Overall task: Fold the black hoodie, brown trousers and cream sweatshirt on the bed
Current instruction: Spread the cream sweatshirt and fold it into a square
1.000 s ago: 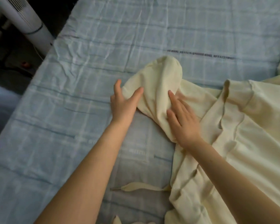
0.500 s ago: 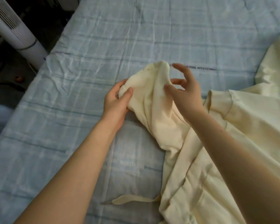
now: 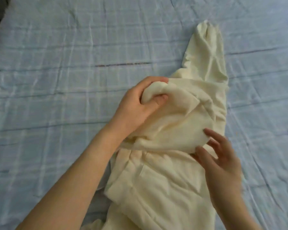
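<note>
I see the cream sweatshirt (image 3: 165,171) lying rumpled on the bed, right of the middle of my view, with its body running from the near edge up toward the centre. One sleeve (image 3: 206,52) stretches away from the bunched part toward the far side, its cuff end pointing away from me. Across the middle of the garment a rounded fold of cloth (image 3: 165,127) is lifted and drawn over the body.

The left hand (image 3: 140,103) has the left end of that fold. Its fingers and thumb are curled tight round a wad of cream cloth, and the forearm comes in from the near left.

The right hand (image 3: 219,156) is at the fold's right edge with its fingers spread and fairly straight. The thumb and forefinger tip touch the cloth, and I see nothing clasped in it. This hand is a little blurred, so I cannot tell whether the other fingers are on the cloth.

Under everything is the bed sheet (image 3: 56,80), pale blue with a faint check, creased in long wrinkles, with a thin dark line of print across it on the far side of the left hand.
</note>
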Demonstrator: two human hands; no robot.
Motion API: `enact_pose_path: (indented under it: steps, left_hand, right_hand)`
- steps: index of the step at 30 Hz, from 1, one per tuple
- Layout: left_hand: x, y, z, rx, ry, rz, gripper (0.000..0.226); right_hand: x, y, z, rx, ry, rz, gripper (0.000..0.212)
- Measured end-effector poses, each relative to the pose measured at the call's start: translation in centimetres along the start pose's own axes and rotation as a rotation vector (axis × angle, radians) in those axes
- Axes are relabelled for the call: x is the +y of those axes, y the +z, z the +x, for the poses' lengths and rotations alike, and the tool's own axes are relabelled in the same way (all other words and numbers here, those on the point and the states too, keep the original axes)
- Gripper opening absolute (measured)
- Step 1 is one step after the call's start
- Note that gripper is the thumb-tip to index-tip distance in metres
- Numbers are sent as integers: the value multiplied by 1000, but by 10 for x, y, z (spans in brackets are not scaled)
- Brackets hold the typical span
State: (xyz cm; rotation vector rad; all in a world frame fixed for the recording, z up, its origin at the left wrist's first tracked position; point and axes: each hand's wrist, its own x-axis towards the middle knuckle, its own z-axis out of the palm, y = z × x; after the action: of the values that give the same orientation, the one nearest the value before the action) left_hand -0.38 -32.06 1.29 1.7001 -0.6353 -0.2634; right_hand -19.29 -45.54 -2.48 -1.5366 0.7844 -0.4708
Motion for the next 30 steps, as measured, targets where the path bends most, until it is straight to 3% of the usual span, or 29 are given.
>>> enact_pose_path:
  steps: [3,5,7,9,10,12,13,15,19,26,30]
  left_hand:
    - [-28,77,-26,-374,87,592,46]
    - [-46,110,-50,-646,90,1012,66]
    - [-54,115,-62,-726,85,1062,79]
    - [-52,101,-62,-627,165,907,79]
    - [-50,89,-60,-499,222,875,76]
    - [-52,64,-52,-211,233,986,70]
    - [-55,55,-49,-159,147,1059,68]
    - [-68,53,-51,-235,-16,1159,69]
    - [-111,73,-68,-381,-53,1220,65]
    - [-102,65,-60,-407,-47,1190,70]
    - [-81,37,-109,-244,62,1070,59]
  right_hand:
    - [41,-29,-13,114,268,13,44]
    - [48,-43,-7,177,295,-205,39]
    - [41,-48,2,252,203,-341,37]
    - [27,-43,11,244,56,-352,37]
    - [18,-34,16,207,-45,-374,38]
    - [6,-10,26,74,-276,-481,45]
    - [3,4,32,-15,-364,-552,50]
    - [13,27,42,-163,-451,-801,55]
    - [81,30,49,-289,-381,-1205,57]
    - [75,35,47,-273,-307,-1276,58]
    - [50,27,-10,-145,-343,-1044,56]
